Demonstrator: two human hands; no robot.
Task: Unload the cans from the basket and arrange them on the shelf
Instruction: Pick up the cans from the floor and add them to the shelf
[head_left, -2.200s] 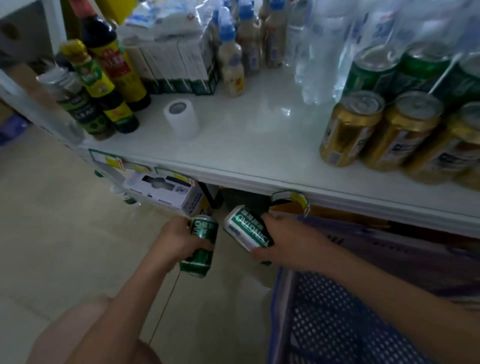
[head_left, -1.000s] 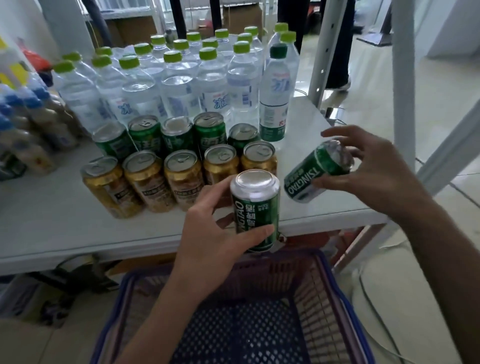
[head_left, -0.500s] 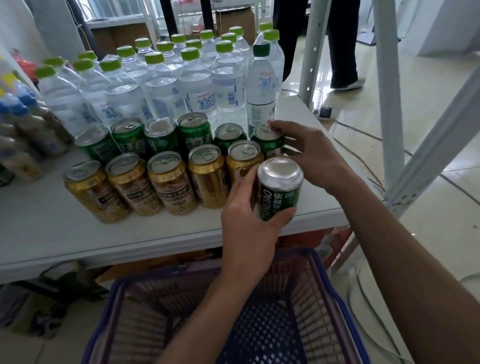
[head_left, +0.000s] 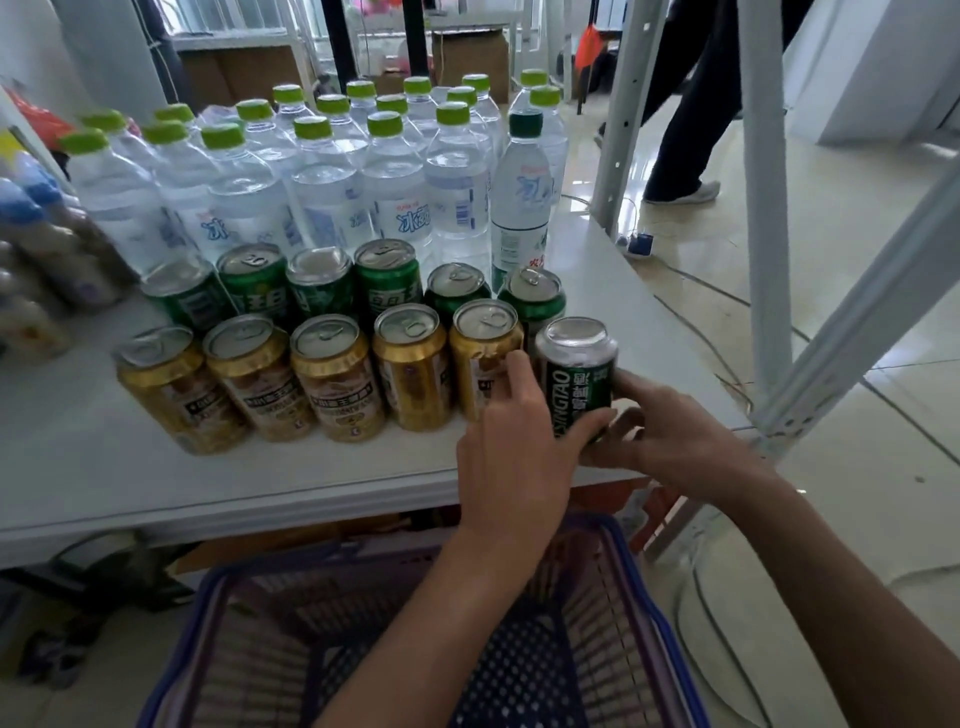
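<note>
A green Tsingtao can (head_left: 577, 376) stands upright on the white shelf (head_left: 78, 457), at the right end of a front row of gold cans (head_left: 332, 376). My left hand (head_left: 511, 447) grips its left side, thumb across the label. My right hand (head_left: 670, 441) holds its lower right side with curled fingers. Behind runs a row of green cans (head_left: 387, 280); its rightmost can (head_left: 535, 299) stands free. The blue mesh basket (head_left: 644, 613) sits below the shelf edge, and no cans show inside it.
Clear water bottles with green caps (head_left: 332, 171) fill the back of the shelf. Blue-capped bottles (head_left: 31, 249) stand at the left. White shelf posts (head_left: 769, 208) rise at the right. A person's legs (head_left: 685, 119) are on the tiled floor beyond, with cables nearby.
My right hand left the green can it set in the back row and came down to the front can. My left hand lowered that can onto the shelf beside the gold row.
</note>
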